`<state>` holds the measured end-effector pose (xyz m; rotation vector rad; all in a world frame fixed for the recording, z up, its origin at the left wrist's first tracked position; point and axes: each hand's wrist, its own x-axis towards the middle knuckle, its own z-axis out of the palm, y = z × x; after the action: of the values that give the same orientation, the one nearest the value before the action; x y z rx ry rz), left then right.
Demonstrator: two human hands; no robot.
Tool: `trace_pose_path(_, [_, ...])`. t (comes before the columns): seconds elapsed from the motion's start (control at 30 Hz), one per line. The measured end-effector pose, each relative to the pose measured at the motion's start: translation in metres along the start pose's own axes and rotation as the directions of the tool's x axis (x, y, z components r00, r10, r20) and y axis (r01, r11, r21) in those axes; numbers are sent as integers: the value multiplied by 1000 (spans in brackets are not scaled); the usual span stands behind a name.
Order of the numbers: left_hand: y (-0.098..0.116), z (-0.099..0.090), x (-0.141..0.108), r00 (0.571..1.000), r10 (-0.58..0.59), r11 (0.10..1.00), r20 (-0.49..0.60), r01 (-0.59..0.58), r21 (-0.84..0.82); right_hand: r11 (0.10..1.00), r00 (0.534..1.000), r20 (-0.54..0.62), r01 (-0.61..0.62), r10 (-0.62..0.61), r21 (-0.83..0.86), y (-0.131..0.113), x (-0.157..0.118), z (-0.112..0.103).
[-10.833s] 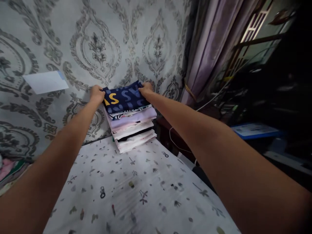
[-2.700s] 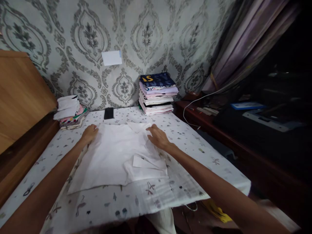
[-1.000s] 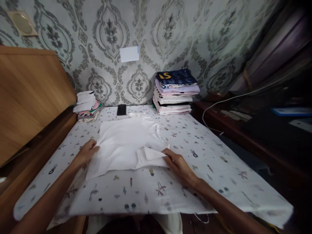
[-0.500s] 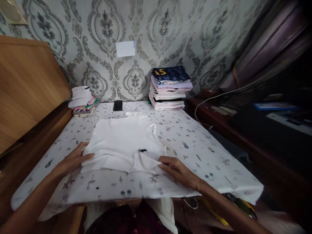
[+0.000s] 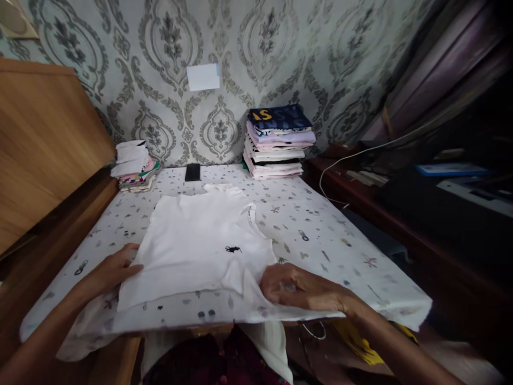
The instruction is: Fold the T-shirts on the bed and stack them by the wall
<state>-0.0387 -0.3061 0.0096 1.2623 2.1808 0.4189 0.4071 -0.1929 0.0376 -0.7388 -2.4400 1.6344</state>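
A white shirt [image 5: 192, 230] with a small black emblem lies spread on the patterned cloth of the table [image 5: 320, 235], its neckline to the right. At the shirt's left edge, my left hand [image 5: 116, 267] has its thumb and fingers closed on the fabric. My right hand [image 5: 286, 286] is at the near right corner, fingers curled round the bunched sleeve; its fingertips are partly hidden by the cloth.
Behind the shirt stand a tall stack of folded clothes [image 5: 278, 144], a smaller stack [image 5: 134, 166] and a black phone [image 5: 193, 172]. A wooden cabinet [image 5: 48, 133] borders the left side; a white cable [image 5: 360, 155] runs at the right.
The near edge of the shirt has come closer to the table's front edge and lies flatter. My left hand has shifted slightly left, and my right hand has turned, its fingers now curled downward.
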Motion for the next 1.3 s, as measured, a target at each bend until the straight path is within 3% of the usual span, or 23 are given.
trace_pose_path(0.07, [0, -4, 15, 996, 51, 977, -72, -34, 210, 1000, 1000, 14, -25, 24, 4, -2, 8, -5])
trace_pose_path(0.13, [9, -12, 39, 983, 105, 943, -153, -49, 328, 1000, 999, -42, -6, 6, -1, 2, 26, -13])
trace_pose_path(0.2, [24, -20, 70, 971, 116, 936, -211, -36, 349, 997, 983, -175, 43, -52, -56, 11, 56, -24])
trace_pose_path(0.27, [42, -26, 106, 958, 62, 942, -279, 37, 333, 977, 939, -319, 65, -128, -202, 20, 97, -38])
trace_pose_path(0.33, [61, -28, 140, 938, -5, 941, -345, 121, 315, 916, 896, -419, -34, -149, -399, 28, 142, -52])
trace_pose_path(0.4, [76, -26, 167, 923, -54, 936, -380, 179, 302, 808, 886, -450, -185, -108, -559, 34, 184, -65])
trace_pose_path(0.5, [89, -17, 191, 914, -94, 930, -394, 222, 293, 748, 874, -478, -260, -86, -611, 45, 230, -79])
trace_pose_path(0.6, [88, -9, 199, 906, -82, 929, -415, 221, 298, 727, 867, -484, -260, -113, -636, 59, 251, -85])
trace_pose_path(0.77, [69, -11, 196, 877, -2, 916, -481, 195, 351, 685, 859, -486, -256, -163, -682, 82, 257, -84])
trace_pose_path(0.87, [71, -8, 191, 855, 100, 890, -509, 151, 429, 648, 865, -480, -282, -148, -707, 85, 258, -82])
trace_pose_path(0.93, [82, 3, 185, 817, 238, 865, -525, 68, 497, 630, 875, -467, -292, -128, -719, 84, 259, -81])
trace_pose_path(1.0, [96, 24, 175, 805, 406, 832, -433, -131, 538, 610, 882, -455, -296, -120, -735, 82, 258, -81])
trace_pose_path(1.07, [109, 48, 164, 802, 559, 767, -211, -403, 499, 590, 886, -449, -300, -120, -750, 82, 258, -80])
trace_pose_path(1.13, [115, 68, 156, 766, 643, 685, -13, -567, 457, 571, 885, -449, -306, -125, -762, 83, 258, -80])
trace_pose_path(1.2, [110, 74, 154, 796, 605, 698, 26, -546, 464, 557, 883, -452, -314, -125, -768, 86, 259, -80])
trace_pose_path(1.3, [88, 57, 162, 895, 444, 787, -43, -366, 497, 547, 881, -455, -320, -128, -774, 91, 261, -80])
